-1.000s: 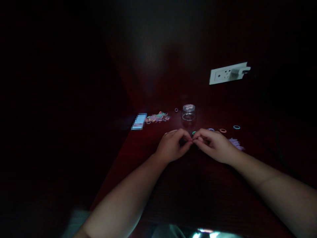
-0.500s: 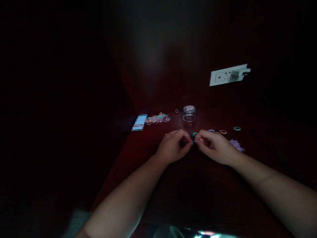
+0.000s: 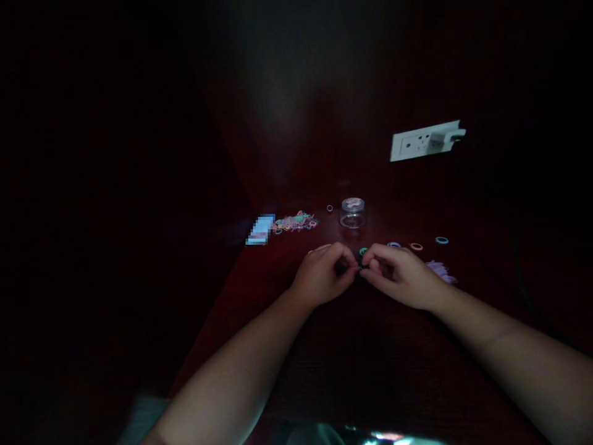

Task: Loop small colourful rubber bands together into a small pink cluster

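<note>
My left hand [image 3: 324, 272] is closed in a pinch, thumb against index finger, on a small thin hair tie [image 3: 359, 267] of which only a bluish bit shows. Facing it, my right hand [image 3: 403, 275] has its fingers curled and its thumb and index tips at the same hair tie, with a slight gap between them. Just beyond the fingertips lies a green hair tie [image 3: 363, 252]. Behind the right hand are a purple hair tie [image 3: 393, 245] and an orange one [image 3: 416, 246]. A heap of lilac hair ties [image 3: 441, 272] sits beside the right wrist.
A clear lidded jar [image 3: 353, 213] stands beyond my hands. To its left are a small loose ring [image 3: 330, 208], a mixed pile of coloured hair ties [image 3: 296, 222] and a blurred-out phone-like screen [image 3: 260, 230]. A teal hair tie [image 3: 441, 240] lies right. A wall socket [image 3: 426, 141] holds a plug.
Half a second ago a thin bluish band stretched between the two hands' fingertips; now the right fingertips are closer to the left, slightly parted, and less of the band shows.
</note>
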Demonstrator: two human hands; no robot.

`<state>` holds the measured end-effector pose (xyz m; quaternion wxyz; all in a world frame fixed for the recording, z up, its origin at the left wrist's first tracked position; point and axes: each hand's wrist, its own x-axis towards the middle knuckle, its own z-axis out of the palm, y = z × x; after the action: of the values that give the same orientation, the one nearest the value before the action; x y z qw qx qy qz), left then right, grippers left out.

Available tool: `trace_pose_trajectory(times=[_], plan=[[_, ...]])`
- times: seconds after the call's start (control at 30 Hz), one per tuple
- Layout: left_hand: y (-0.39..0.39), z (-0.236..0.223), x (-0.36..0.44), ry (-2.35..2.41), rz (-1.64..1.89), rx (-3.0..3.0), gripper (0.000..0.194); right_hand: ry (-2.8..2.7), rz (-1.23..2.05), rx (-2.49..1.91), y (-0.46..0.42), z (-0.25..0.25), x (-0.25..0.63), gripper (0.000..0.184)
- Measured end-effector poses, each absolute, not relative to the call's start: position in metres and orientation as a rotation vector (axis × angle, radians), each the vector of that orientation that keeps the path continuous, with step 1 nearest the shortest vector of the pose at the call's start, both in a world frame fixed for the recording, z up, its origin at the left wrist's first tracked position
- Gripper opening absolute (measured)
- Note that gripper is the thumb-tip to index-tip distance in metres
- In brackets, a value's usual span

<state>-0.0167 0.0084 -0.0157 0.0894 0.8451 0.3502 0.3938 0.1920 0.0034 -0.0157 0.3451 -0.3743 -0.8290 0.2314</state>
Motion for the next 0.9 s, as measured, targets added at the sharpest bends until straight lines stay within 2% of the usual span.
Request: trace_pose_trajectory(times=[0.2,0.43,0.9], plan=[[0.0086,-0.0154,-0.0169,1.053,1.163,2.520,0.008,-2.150,0.585,-0.967,0.0035,-0.0148,0.1905,0.020],[0.0085,-0.0134,-0.0163,1.024,1.170,2.525,0.009,-2.191,0.603,-0.950,0.0049,-0.0170,0.1903,0.019],[0.0078,-0.0135,-0.0163,1.009,1.207,2.518,0.010,-2.174,0.567,-0.947,0.0059,-0.0182,0.1912,0.009]])
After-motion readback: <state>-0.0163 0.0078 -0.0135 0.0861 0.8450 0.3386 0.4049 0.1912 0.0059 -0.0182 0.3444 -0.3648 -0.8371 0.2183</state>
